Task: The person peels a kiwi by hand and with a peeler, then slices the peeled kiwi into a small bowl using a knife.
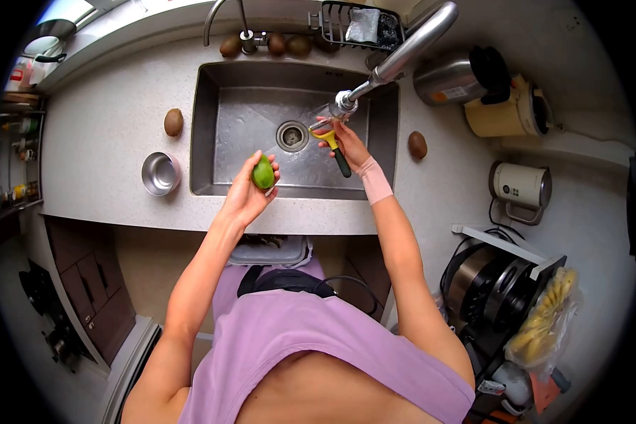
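My left hand [249,185] is closed around a peeled green kiwi [263,172] at the near edge of the steel sink [226,127]. Under the spout of the faucet [343,102], my right hand [346,145] grips a peeler [341,162] with a yellow head and a dark handle. The peeler's head is close to the spout, where clear water seems to run. Below and between the hands lies the sink drain [292,136]. A light pink band wraps my right wrist.
One brown kiwi [173,122] and a metal cup [160,174] stand left of the sink. Another kiwi [417,145] lies to its right. Several kiwis line the back edge beside a small tap [248,41]. A steel kettle [452,78] and a dish rack [360,25] sit behind.
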### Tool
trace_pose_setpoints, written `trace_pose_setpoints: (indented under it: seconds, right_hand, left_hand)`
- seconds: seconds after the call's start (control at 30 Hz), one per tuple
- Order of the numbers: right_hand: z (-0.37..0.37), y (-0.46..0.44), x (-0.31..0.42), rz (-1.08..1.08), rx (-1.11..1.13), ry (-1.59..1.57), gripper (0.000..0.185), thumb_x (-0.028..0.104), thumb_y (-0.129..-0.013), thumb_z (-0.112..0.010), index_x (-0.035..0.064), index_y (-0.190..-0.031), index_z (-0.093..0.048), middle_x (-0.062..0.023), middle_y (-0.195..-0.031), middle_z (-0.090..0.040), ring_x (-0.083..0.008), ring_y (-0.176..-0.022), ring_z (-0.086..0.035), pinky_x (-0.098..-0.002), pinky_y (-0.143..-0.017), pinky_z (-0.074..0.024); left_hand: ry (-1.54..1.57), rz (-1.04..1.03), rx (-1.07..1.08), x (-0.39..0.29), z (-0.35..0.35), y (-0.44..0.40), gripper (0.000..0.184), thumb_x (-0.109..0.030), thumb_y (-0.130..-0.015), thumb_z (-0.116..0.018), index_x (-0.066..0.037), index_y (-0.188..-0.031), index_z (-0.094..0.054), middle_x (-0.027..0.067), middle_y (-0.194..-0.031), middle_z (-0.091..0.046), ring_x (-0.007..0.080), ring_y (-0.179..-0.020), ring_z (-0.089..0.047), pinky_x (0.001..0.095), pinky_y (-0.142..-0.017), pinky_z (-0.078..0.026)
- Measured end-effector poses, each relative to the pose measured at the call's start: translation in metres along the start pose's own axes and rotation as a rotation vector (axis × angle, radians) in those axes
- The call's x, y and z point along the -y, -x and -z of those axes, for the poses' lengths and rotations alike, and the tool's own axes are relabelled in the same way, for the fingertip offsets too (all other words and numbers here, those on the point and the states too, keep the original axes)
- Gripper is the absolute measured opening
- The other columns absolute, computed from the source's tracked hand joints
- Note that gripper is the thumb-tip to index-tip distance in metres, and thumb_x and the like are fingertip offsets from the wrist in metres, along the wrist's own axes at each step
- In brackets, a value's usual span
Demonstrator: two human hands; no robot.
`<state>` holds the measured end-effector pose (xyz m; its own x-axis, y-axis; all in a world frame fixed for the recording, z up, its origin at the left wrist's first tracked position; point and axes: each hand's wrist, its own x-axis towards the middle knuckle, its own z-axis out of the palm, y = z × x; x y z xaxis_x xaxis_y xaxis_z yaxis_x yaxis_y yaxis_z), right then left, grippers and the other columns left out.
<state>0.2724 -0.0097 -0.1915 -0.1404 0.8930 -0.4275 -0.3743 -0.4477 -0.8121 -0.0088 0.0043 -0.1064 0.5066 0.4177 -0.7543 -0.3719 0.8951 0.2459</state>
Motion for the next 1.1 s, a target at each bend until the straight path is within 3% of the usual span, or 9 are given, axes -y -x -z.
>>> trace_pose_setpoints:
  seconds: [0.1,0.33,0.4,0.57,0.8,0.9,1.0,1.1]
  right_hand:
    - [-0.002,0.001,0.003,0.031,-0.025,-0.041,0.061,0.056,-0.094,-0.049,0.0125,-0.136,-0.048,-0.0035,-0.114,-0.065,-0.0108,-0.089,-0.064,-0.0190,-0.062,-0.0459]
    - [0.008,-0.009,0.003,0.116,-0.168,-0.122,0.049,0.052,-0.097,-0.046,0.0124,-0.124,-0.055,-0.0024,-0.110,-0.066,-0.0120,-0.090,-0.064,-0.0219,-0.066,-0.0472]
    - [0.008,-0.009,0.004,0.096,-0.191,-0.130,0.048,0.052,-0.098,-0.043,0.0121,-0.121,-0.056,-0.0022,-0.108,-0.067,-0.0115,-0.089,-0.064,-0.0220,-0.065,-0.0471]
    - [0.004,-0.006,0.013,0.093,0.055,-0.103,0.056,0.053,-0.099,-0.036,0.0077,-0.127,-0.054,-0.0019,-0.100,-0.068,-0.0110,-0.084,-0.063,-0.0218,-0.064,-0.0462]
    - [0.006,-0.013,0.011,0.119,0.056,-0.093,0.055,0.052,-0.100,-0.034,0.0077,-0.127,-0.054,-0.0028,-0.100,-0.067,-0.0109,-0.081,-0.062,-0.0222,-0.063,-0.0464]
    - [0.009,-0.016,0.010,0.134,-0.047,-0.123,0.049,0.049,-0.100,-0.038,0.0091,-0.123,-0.055,-0.0044,-0.105,-0.067,-0.0098,-0.079,-0.061,-0.0213,-0.058,-0.0452]
    - [0.025,-0.022,0.015,0.115,-0.230,0.050,0.040,0.044,-0.099,-0.048,0.0099,-0.116,-0.058,-0.0055,-0.101,-0.069,-0.0091,-0.069,-0.060,-0.0205,-0.051,-0.0424]
    - [0.015,-0.015,0.031,-0.023,-0.295,0.590,0.029,0.033,-0.093,-0.062,0.0064,-0.105,-0.062,-0.0051,-0.082,-0.070,-0.0088,-0.057,-0.059,-0.0234,-0.046,-0.0448]
  left_hand:
    - [-0.138,-0.064,0.046,0.000,-0.015,-0.016,0.037,-0.044,-0.091,-0.061,-0.014,-0.113,-0.060,-0.0031,-0.094,-0.062,0.0067,-0.086,-0.058,0.0237,-0.075,-0.041]
    - [-0.388,-0.167,0.169,-0.007,-0.052,-0.065,0.035,-0.044,-0.091,-0.061,-0.016,-0.112,-0.062,-0.0046,-0.092,-0.062,0.0043,-0.084,-0.056,0.0235,-0.076,-0.040]
    - [-0.410,-0.164,0.159,-0.008,-0.054,-0.074,0.039,-0.041,-0.093,-0.059,-0.013,-0.120,-0.060,-0.0044,-0.094,-0.062,0.0052,-0.084,-0.055,0.0235,-0.076,-0.041]
    - [-0.376,-0.137,0.127,-0.006,-0.051,-0.071,0.037,-0.041,-0.095,-0.057,-0.013,-0.120,-0.061,-0.0043,-0.093,-0.061,0.0056,-0.085,-0.055,0.0239,-0.076,-0.042]
    - [-0.342,-0.114,0.111,-0.001,-0.033,-0.067,0.037,-0.041,-0.095,-0.055,-0.013,-0.120,-0.060,-0.0041,-0.093,-0.060,0.0060,-0.086,-0.056,0.0254,-0.078,-0.043]
    - [-0.315,-0.119,0.105,0.000,-0.031,-0.066,0.036,-0.042,-0.094,-0.057,-0.014,-0.117,-0.061,-0.0031,-0.094,-0.061,0.0060,-0.085,-0.056,0.0232,-0.075,-0.042]
    - [-0.305,-0.121,0.100,0.000,-0.033,-0.064,0.036,-0.042,-0.094,-0.058,-0.014,-0.117,-0.061,-0.0029,-0.094,-0.061,0.0064,-0.085,-0.057,0.0236,-0.075,-0.043]
    - [-0.301,-0.094,0.111,0.000,-0.027,-0.062,0.038,-0.041,-0.094,-0.057,-0.013,-0.120,-0.059,-0.0042,-0.093,-0.060,0.0061,-0.086,-0.056,0.0252,-0.078,-0.043]
